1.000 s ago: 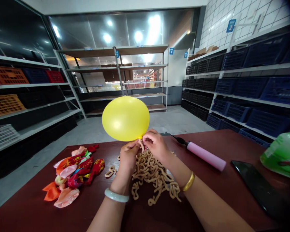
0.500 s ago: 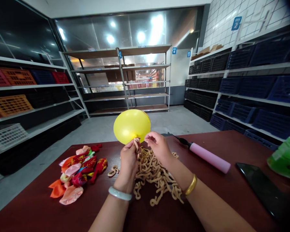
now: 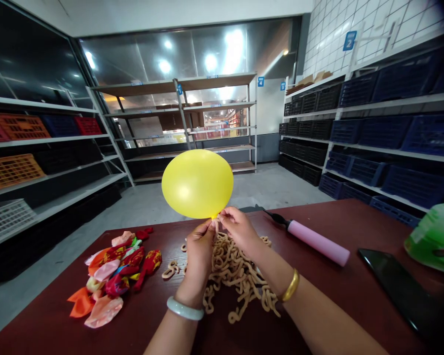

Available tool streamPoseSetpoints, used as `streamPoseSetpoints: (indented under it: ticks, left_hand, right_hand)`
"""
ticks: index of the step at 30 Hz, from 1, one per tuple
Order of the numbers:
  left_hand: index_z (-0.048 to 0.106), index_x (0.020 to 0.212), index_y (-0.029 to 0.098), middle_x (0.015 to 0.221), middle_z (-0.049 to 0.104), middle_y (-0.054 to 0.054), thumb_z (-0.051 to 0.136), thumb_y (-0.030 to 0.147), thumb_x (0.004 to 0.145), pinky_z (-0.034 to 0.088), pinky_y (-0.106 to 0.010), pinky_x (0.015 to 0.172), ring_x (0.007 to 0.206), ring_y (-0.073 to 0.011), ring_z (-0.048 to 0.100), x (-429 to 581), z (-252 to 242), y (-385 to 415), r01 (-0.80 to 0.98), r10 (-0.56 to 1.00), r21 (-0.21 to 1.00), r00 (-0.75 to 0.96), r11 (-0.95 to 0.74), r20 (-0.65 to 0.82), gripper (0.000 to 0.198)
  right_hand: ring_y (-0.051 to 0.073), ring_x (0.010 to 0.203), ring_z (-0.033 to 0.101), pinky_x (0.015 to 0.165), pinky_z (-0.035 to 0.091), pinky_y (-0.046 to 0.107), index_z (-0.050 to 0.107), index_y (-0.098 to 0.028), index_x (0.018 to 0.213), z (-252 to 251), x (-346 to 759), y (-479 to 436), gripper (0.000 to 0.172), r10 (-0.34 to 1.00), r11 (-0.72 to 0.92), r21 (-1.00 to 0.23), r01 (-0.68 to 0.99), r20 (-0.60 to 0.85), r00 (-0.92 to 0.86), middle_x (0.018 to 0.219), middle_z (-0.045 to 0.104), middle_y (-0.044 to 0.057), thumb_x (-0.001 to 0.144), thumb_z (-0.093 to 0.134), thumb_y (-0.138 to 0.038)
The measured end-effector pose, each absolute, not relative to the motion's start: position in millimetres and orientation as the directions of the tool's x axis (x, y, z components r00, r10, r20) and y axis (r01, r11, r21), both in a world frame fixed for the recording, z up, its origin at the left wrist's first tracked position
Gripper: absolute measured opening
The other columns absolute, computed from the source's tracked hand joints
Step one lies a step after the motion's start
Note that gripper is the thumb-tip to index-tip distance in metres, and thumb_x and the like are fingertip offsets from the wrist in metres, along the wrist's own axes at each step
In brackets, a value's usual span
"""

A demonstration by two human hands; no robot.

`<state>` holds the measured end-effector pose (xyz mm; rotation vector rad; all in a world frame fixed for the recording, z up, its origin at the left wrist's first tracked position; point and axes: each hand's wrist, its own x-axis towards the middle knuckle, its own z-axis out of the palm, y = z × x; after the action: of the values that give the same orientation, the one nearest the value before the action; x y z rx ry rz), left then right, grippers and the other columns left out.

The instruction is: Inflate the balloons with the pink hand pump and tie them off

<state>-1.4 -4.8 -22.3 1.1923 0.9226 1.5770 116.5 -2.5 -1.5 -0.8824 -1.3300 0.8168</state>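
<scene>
An inflated yellow balloon (image 3: 197, 182) floats up from its neck, just above my two hands. My left hand (image 3: 202, 244) is closed in a pinch on a beige cord (image 3: 216, 224) right below the balloon's knot. Beside it, the thumb and fingers of my right hand (image 3: 239, 224) are pinched together at the neck; whether they grip the neck or the cord's end is hidden. A tangled heap of beige cords (image 3: 240, 276) lies on the table beneath my hands, with a small loose piece (image 3: 170, 269) to the left.
On the dark red table (image 3: 144, 320) lie a pile of deflated, colourful balloons (image 3: 113, 273) at left, a pink hand pump (image 3: 318, 241), a black phone (image 3: 392, 283) and a green bag (image 3: 434, 239) at right. Shelves with crates (image 3: 377, 172) stand around.
The balloon has risen and appears larger, turned with its neck toward my right fingers. My right hand has moved in from beside the left hand to the balloon's neck.
</scene>
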Motion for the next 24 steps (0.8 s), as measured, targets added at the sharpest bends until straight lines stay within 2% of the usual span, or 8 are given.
streamPoseSetpoints:
  ticks: [2,4,9,12,17,20,24]
  left_hand:
    - [0.076,0.093,0.016,0.086,0.074,-0.006,0.072,0.034,0.074,0.048,-0.034,0.086,0.085,-0.0208,0.066,-2,-24,-4,-0.179,0.944,0.927,-0.094,-0.329,0.316,0.027]
    - [0.077,0.092,0.016,0.087,0.074,-0.006,0.072,0.034,0.075,0.048,-0.033,0.087,0.085,-0.0206,0.066,-2,-26,-3,-0.136,0.934,0.924,-0.075,-0.357,0.350,0.025]
    - [0.078,0.092,0.018,0.091,0.075,-0.006,0.071,0.033,0.075,0.048,-0.035,0.088,0.088,-0.0223,0.067,-1,-32,0,-0.036,0.926,0.925,-0.040,-0.377,0.376,0.024]
    - [0.078,0.093,0.017,0.089,0.075,-0.007,0.072,0.033,0.075,0.048,-0.036,0.090,0.089,-0.0229,0.067,2,-33,0,-0.058,0.920,0.920,0.027,-0.388,0.390,0.025]
    - [0.077,0.094,0.018,0.090,0.075,-0.006,0.071,0.032,0.077,0.046,-0.037,0.095,0.093,-0.0223,0.067,6,-30,-4,-0.105,0.903,0.905,0.083,-0.413,0.422,0.023]
    - [0.077,0.094,0.017,0.089,0.075,-0.006,0.071,0.033,0.076,0.047,-0.037,0.093,0.089,-0.0220,0.067,4,-32,-2,-0.110,0.913,0.910,0.036,-0.400,0.406,0.025]
    - [0.077,0.094,0.017,0.082,0.073,-0.005,0.069,0.035,0.077,0.049,-0.032,0.081,0.078,-0.0196,0.065,-2,-41,5,-0.074,0.923,0.921,-0.070,-0.383,0.378,0.025]
  right_hand:
    - [0.011,0.057,0.049,0.047,0.031,0.021,0.055,-0.021,0.079,0,114,-6,0.022,0.958,0.285,-0.928,-0.241,0.284,0.039,0.065,0.053,-0.003,0.078,0.063,-0.041]
    - [0.009,0.052,0.043,0.044,0.024,0.019,0.054,-0.020,0.079,2,113,-8,0.027,0.980,0.189,-0.905,-0.381,0.198,0.015,0.062,0.049,-0.005,0.073,0.067,-0.043]
    - [0.007,0.050,0.036,0.045,0.027,0.019,0.051,-0.020,0.072,7,117,-8,0.036,0.978,0.208,-0.845,-0.493,0.194,0.079,0.060,0.042,-0.007,0.063,0.075,-0.045]
    - [0.008,0.051,0.037,0.047,0.030,0.020,0.048,-0.021,0.070,8,121,-6,0.036,0.972,0.237,-0.834,-0.499,0.197,0.131,0.057,0.041,-0.007,0.063,0.074,-0.045]
    - [0.009,0.052,0.041,0.047,0.030,0.020,0.049,-0.021,0.071,5,124,-1,0.032,0.956,0.282,-0.831,-0.480,0.203,0.210,0.059,0.046,-0.006,0.065,0.071,-0.043]
    - [0.009,0.051,0.041,0.046,0.027,0.020,0.053,-0.020,0.072,2,124,2,0.030,0.962,0.258,-0.861,-0.438,0.190,0.194,0.059,0.047,-0.005,0.065,0.071,-0.042]
    - [0.009,0.050,0.040,0.047,0.027,0.022,0.061,-0.018,0.072,-4,122,5,0.030,0.971,0.228,-0.937,-0.266,0.200,0.130,0.055,0.048,-0.005,0.067,0.070,-0.046]
